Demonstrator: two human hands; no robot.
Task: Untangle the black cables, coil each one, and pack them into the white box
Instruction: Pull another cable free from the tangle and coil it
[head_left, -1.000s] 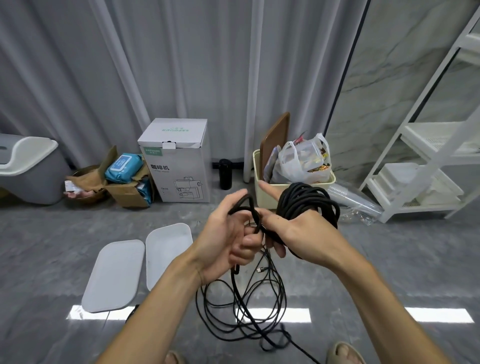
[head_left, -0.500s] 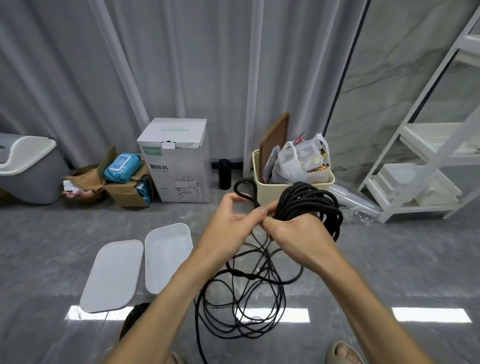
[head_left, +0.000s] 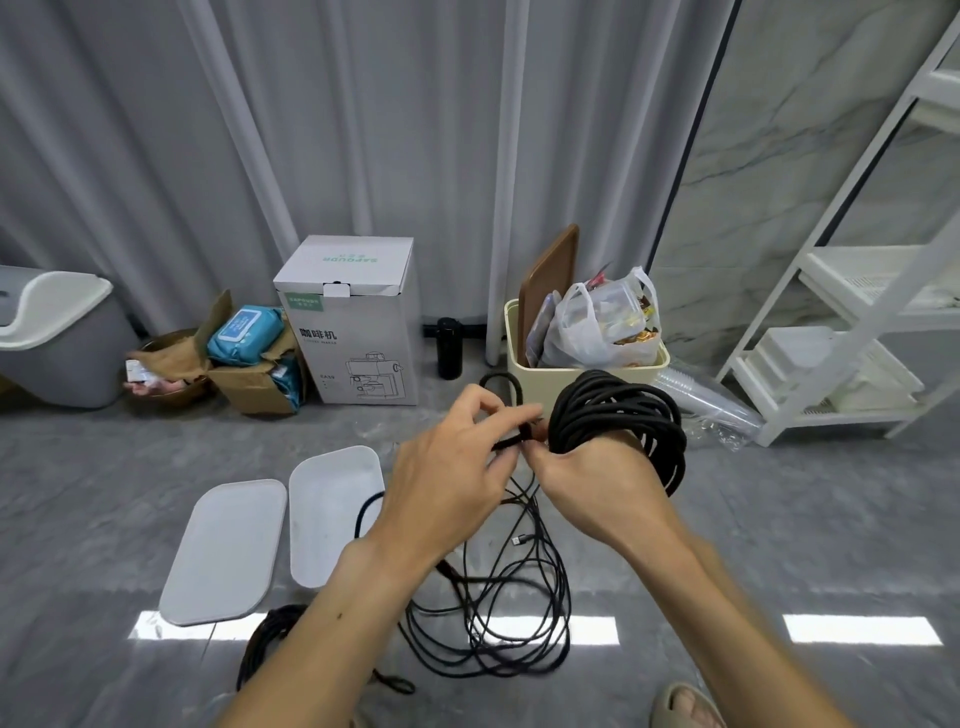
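Note:
A thick coil of black cable (head_left: 618, 415) hangs round my right hand (head_left: 592, 473), whose fingers pinch a cable end in front of me. My left hand (head_left: 447, 478) pinches the same black cable end (head_left: 511, 441) just left of it. Below the hands a loose tangle of thin black cables (head_left: 498, 618) lies on the grey floor, with a small plug (head_left: 519, 539) dangling in it. The open white box (head_left: 332, 514) lies on the floor at left, its lid (head_left: 226, 551) beside it. Another dark cable bundle (head_left: 265, 639) shows under my left forearm.
A white cardboard carton (head_left: 353, 322), a brown box with blue packs (head_left: 249, 358), a black bottle (head_left: 449, 347) and a cream bin with bags (head_left: 587, 343) stand along the curtain. A grey bin (head_left: 57, 338) is far left, a white shelf rack (head_left: 857, 312) right. My sandalled foot (head_left: 685, 706) is bottom right.
Both hands have risen slightly and come together, fingertips now pinching one cable end. The loop above my left hand has shrunk, and the hanging cables have shifted.

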